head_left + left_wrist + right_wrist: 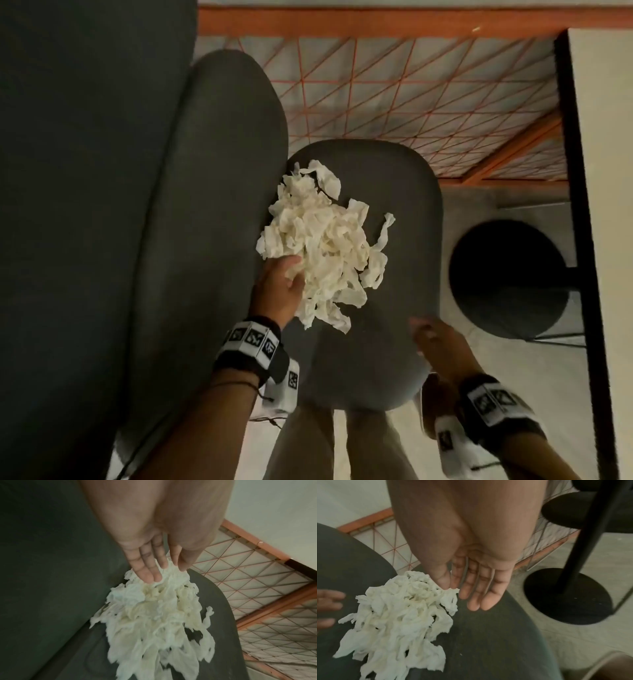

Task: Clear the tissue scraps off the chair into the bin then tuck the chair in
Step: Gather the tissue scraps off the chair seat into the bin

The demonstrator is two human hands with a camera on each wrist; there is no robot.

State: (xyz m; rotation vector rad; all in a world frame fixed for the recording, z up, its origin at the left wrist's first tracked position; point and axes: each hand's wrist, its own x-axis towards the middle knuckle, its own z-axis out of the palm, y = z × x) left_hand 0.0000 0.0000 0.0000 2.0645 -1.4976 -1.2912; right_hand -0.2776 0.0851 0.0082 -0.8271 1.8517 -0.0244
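A loose pile of white tissue scraps (325, 240) lies on the dark grey chair seat (404, 212), towards its left side. My left hand (291, 274) is at the pile's near left edge; in the left wrist view its straight fingers (150, 573) touch the tissue scraps (154, 615) without gripping. My right hand (428, 335) hovers blurred over the seat's near right edge, holding nothing. In the right wrist view the right hand (460, 595) has flat fingers, with its thumb close to the tissue scraps (399, 612).
A large dark grey upholstered shape (102, 205) rises along the seat's left. An orange wire-mesh basket (411, 85) stands beyond the chair. To the right are a black round base (507, 277) and a black table leg (579, 171). My legs (370, 445) stand before the seat.
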